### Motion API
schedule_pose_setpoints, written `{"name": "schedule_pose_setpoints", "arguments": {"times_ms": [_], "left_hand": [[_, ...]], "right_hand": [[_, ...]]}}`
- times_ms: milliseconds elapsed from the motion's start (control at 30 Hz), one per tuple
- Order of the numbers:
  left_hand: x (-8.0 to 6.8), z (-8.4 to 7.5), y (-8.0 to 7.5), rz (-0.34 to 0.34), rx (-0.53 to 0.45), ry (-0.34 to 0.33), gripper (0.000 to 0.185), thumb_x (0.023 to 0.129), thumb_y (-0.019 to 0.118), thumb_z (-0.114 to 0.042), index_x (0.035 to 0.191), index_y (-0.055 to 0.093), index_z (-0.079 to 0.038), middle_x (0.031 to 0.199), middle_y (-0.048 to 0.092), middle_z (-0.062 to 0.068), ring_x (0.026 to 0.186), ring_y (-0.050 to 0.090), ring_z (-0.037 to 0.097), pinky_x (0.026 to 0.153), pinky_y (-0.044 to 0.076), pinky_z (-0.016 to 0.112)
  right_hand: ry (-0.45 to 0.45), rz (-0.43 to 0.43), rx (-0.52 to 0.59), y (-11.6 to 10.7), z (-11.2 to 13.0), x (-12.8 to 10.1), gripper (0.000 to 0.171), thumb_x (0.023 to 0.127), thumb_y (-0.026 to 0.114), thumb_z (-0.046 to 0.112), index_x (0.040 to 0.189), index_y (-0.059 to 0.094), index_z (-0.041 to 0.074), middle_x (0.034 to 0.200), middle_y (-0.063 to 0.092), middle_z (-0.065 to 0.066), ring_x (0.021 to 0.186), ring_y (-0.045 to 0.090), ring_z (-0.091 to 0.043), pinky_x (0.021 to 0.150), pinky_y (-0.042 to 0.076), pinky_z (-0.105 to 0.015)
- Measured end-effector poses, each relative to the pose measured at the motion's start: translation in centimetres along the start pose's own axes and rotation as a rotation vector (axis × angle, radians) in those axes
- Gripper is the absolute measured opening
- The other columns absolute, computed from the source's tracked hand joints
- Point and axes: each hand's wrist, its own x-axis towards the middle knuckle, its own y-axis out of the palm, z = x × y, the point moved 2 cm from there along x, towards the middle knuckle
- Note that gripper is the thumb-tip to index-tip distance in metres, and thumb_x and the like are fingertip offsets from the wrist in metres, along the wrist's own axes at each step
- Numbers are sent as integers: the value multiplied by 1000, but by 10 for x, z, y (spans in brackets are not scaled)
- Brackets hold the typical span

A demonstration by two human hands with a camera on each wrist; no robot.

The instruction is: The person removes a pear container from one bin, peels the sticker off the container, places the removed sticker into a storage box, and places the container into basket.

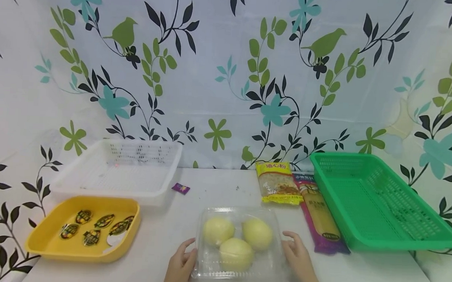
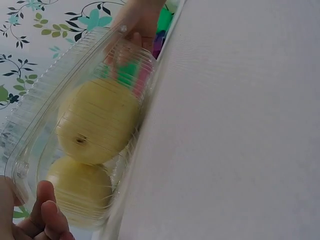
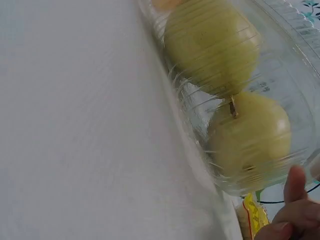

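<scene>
Yellow tray, front left corner of the table: small wrapped sweets inside. White basket behind it. Left hand, fingers loosely curved against the left side of the clear clamshell box (three yellow pears inside), front edge, centre. Right hand rests likewise on its right side. Green basket, right edge.
</scene>
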Motion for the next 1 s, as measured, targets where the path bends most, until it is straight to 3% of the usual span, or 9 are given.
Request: {"name": "schedule_pose_setpoints", "arguments": {"times_ms": [167, 267, 400, 500, 667, 800, 1000], "left_hand": [[1, -1, -1, 12, 0, 1, 47, 94, 46, -24, 129, 39, 7, 51, 48, -1, 38, 35, 5, 36, 33, 19], [1, -2, -2, 76, -85, -14, 48, 93, 45, -17, 132, 33, 8, 50, 46, -2, 37, 35, 5, 36, 33, 18], [2, -1, -5, 216, -263, -49, 59, 87, 44, -5, 138, 17, 8, 52, 45, -2, 38, 38, 6, 38, 35, 16], [2, -2, -8, 318, -328, -2, 68, 81, 43, 2, 138, 6, 9, 54, 46, -3, 41, 40, 5, 41, 36, 16], [1, 0, -9, 413, -350, 15, 76, 78, 43, 5, 139, -1, 6, 56, 45, -3, 43, 40, 6, 44, 37, 17], [0, 2, -8, 423, -343, -23, 78, 77, 44, 5, 139, -3, 4, 58, 45, -2, 44, 39, 7, 43, 35, 18], [-4, -1, -9, 430, -288, 28, 81, 75, 44, 7, 139, -5, 5, 62, 49, 1, 44, 40, 5, 43, 35, 16]], "right_hand": [[-20, 101, -64, -3, 0, 2, 36, 90, 42, -2, 126, 43, 1, 50, 40, 2, 39, 34, -6, 37, 33, -22], [-2, 241, -36, -8, -1, 3, 46, 89, 39, -2, 135, 32, 0, 48, 42, 2, 39, 36, -6, 37, 32, -20], [-1, 526, 156, -18, -6, 4, 64, 87, 41, -1, 141, 8, -2, 53, 48, 1, 41, 39, -6, 39, 33, -18], [23, 686, 281, -23, -9, 3, 76, 86, 46, 1, 142, -4, 5, 60, 52, 0, 47, 44, -7, 43, 38, -19], [38, 767, 255, -26, -12, 0, 88, 83, 52, 3, 142, -12, 13, 64, 54, -1, 51, 49, -9, 50, 44, -22], [66, 796, 260, -25, -9, -3, 93, 81, 54, 4, 141, -16, 15, 66, 55, -3, 53, 50, -10, 52, 44, -23], [62, 808, 305, -22, -8, -5, 93, 82, 53, 1, 140, -18, 15, 67, 57, -4, 54, 53, -11, 54, 45, -23]]}}
